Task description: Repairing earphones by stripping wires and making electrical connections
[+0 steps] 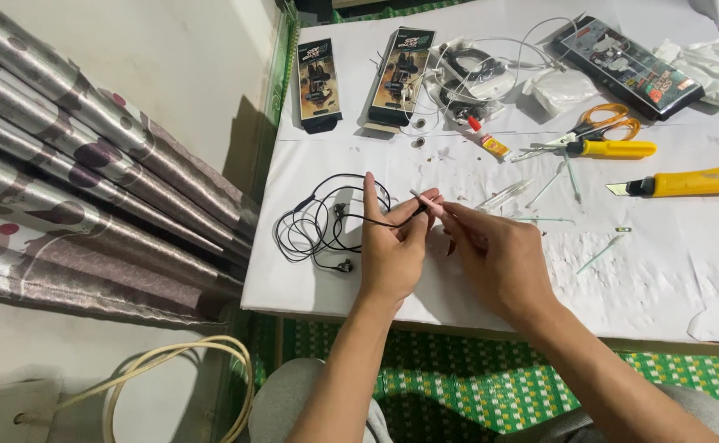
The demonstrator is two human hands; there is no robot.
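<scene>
Here | earphone cable [318,221] left of left hand [391,250] | pinched end between both hands

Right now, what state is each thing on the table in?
left hand: pinching the black earphone cable near one end
right hand: holding a thin stick to that end
black earphone cable: loosely coiled on the white sheet
scissors: closed, lying flat
yellow utility knife: blade out
two small boxes: closed

so on the counter [663,271] i count three printed boxes [319,82] [401,75] [627,66], two yellow utility knives [610,148] [692,180], one pair of orange scissors [602,121], one black earphone cable [318,223], one small glue tube [487,139].
</scene>
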